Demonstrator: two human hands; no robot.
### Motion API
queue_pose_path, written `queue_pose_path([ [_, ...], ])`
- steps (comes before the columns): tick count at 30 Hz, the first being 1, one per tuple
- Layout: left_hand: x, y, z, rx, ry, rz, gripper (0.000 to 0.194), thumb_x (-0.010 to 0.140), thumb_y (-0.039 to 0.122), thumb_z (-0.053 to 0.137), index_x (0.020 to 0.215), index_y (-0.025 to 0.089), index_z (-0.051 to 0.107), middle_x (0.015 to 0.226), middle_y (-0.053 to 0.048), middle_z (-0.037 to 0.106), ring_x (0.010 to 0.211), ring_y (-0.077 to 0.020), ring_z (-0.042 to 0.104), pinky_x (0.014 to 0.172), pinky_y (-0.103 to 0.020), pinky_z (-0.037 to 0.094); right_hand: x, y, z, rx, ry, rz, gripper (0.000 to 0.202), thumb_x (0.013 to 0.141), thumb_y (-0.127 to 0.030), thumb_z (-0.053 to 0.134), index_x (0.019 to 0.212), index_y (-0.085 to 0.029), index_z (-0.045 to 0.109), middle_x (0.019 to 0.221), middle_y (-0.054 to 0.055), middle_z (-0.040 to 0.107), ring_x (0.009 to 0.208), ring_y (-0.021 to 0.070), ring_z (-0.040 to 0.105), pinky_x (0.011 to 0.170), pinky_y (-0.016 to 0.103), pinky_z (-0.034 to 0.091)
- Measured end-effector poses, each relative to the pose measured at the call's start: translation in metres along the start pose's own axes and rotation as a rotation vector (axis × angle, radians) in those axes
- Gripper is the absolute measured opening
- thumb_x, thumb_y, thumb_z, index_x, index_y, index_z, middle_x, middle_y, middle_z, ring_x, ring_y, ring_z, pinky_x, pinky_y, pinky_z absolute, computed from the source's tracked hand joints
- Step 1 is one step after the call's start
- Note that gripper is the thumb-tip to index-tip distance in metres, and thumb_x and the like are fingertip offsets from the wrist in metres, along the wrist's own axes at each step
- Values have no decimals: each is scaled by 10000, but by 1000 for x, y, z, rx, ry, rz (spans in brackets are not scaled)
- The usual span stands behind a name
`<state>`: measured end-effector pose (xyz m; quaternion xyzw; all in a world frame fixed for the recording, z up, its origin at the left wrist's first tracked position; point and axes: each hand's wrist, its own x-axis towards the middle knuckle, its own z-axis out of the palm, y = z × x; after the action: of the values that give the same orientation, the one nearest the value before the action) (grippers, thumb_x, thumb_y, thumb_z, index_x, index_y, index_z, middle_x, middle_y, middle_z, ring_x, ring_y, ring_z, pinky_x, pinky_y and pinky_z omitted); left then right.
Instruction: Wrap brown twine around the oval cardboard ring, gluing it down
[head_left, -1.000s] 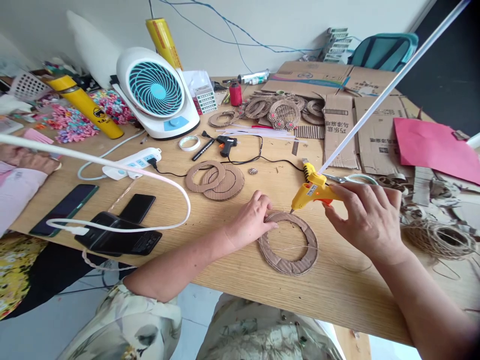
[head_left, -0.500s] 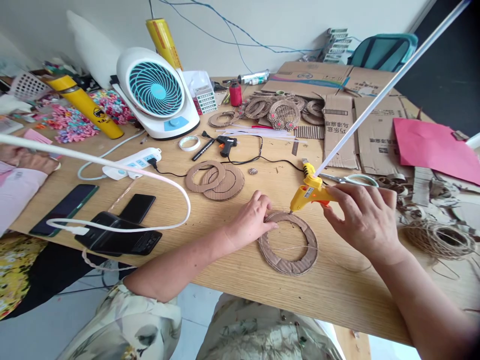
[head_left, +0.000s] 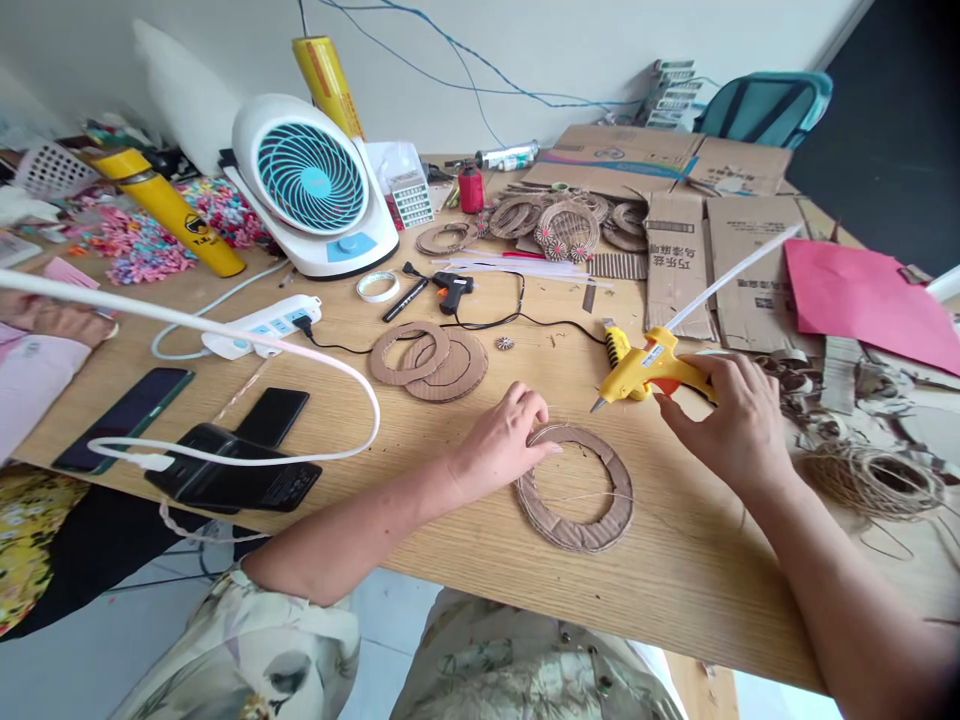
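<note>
My left hand [head_left: 508, 440] pinches the upper left edge of a cardboard ring [head_left: 616, 512] that lies flat on the table. A thin strand of twine crosses the ring and trails off to the right. In my right hand [head_left: 739, 420] is the handle of a yellow hot glue gun [head_left: 630, 368], its nozzle pointing down and left, just beyond the ring. A clear glue stick [head_left: 739, 272] sticks out of its back. Behind the gun lies a yellow utility knife [head_left: 616, 345], partly hidden by it.
Two cardboard discs or rings [head_left: 465, 375] lie left of centre, near a black glue gun [head_left: 454, 290]. A power strip [head_left: 262, 325], a fan [head_left: 315, 190] and a twine roll [head_left: 874, 480] stand around. Another person's hand [head_left: 71, 320] rests at far left.
My right hand has moved the glue gun off the ring, tilting it lower beside the utility knife. The glue stick now leans lower. My left hand stays on the ring.
</note>
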<state>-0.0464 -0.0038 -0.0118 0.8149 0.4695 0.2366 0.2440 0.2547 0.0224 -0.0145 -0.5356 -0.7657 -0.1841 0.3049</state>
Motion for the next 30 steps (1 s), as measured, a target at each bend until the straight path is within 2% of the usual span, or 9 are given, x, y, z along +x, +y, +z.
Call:
queue_pose_path([
  [4,0,5,-3,21,40,84,207,897,202,675,952,217,476,986,-1,577,787,-141,609,750,-301,504,-5,11,17,70,-49,65,441,856,-460,646,1219,-223,569,1022,113,665,944,295,609,805,418,424],
  [10,-4,16,-7,-71,41,146,68,976,148,485,970,215,494,932,-15,654,825,-143,652,725,-258,501,-7,9,27,66,-107,93,436,862,-469,641,1211,-215,576,1029,110,652,962,311,604,807,435,444],
  [13,-5,20,-7,-141,23,111,122,971,109,438,991,210,504,909,-12,668,751,-120,669,675,-231,510,-7,11,29,59,-128,90,439,866,-473,651,1211,-210,585,1028,114,660,961,301,611,804,418,443],
  [17,-7,22,-4,-370,-32,2,108,952,106,458,982,202,497,878,14,644,627,-77,682,548,-162,490,-3,14,24,26,-123,37,484,889,-521,636,1243,-195,593,1037,147,673,947,283,609,795,401,416],
  [21,-8,23,2,-493,-92,-69,32,955,177,503,964,205,489,832,26,609,657,-102,715,456,-127,449,0,-15,4,-21,15,-46,413,891,-446,651,1230,-215,601,1062,120,651,959,279,584,833,417,401],
  [22,-9,24,3,-504,-102,-70,38,951,174,504,963,206,487,828,26,613,671,-107,720,459,-129,456,0,-27,-1,50,-17,-130,347,905,-377,641,1219,-234,602,1050,96,648,947,258,587,829,400,409],
  [25,-10,25,4,-467,-104,-6,89,927,136,521,962,210,487,823,23,647,702,-110,713,545,-167,514,-2,-65,-10,285,-288,-332,331,933,-228,582,1264,-233,589,963,62,646,892,219,593,816,378,433],
  [27,-10,25,1,-361,-57,60,103,923,188,581,981,214,500,845,14,676,736,-123,702,634,-211,542,-4,-79,-10,345,-316,-345,199,942,-203,562,1122,-216,645,890,54,629,819,201,573,777,367,436],
  [30,-5,20,-6,-109,102,122,191,940,358,624,1021,208,538,944,-31,695,864,-180,684,771,-296,552,-7,-78,-6,413,-277,-302,97,947,-199,569,980,-207,660,878,57,620,801,187,563,757,351,445],
])
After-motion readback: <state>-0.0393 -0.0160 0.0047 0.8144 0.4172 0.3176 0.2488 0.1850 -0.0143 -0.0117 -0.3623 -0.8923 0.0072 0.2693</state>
